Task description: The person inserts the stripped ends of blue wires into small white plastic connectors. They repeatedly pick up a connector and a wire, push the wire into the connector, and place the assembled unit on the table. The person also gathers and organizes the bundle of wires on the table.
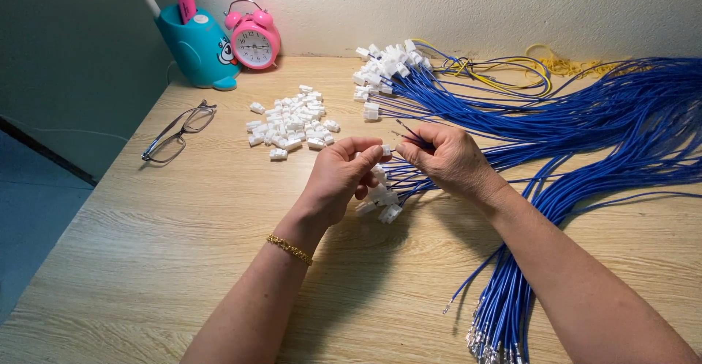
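- White plastic, a small connector housing (385,149), is pinched between thumb and fingertips of the left hand (340,176); its grip is closed on that piece.
- A few blue wires (409,136) are clamped in the closed grip of the right hand (447,161), their bare ends pointing toward the housing, just beside it.
- Just below both grips, a cluster of wires already fitted with white housings (384,203) lies on the wooden desk (183,232).
- Beyond the left grip, a loose heap of white housings (291,125) is spread on the desk.
- Beyond the right grip, another bunch of fitted housings (386,68) is seen, with a large bundle of blue wires (599,130) running off to the right.
- Near the right forearm, a sheaf of blue wire ends with metal terminals (501,331) rests at the desk's near edge.
- Far to the left of the grips, spectacles (178,131), a pink alarm clock (253,40) and a teal pen holder (199,46) are placed.
- A gold bracelet (289,249) is worn on the left wrist.
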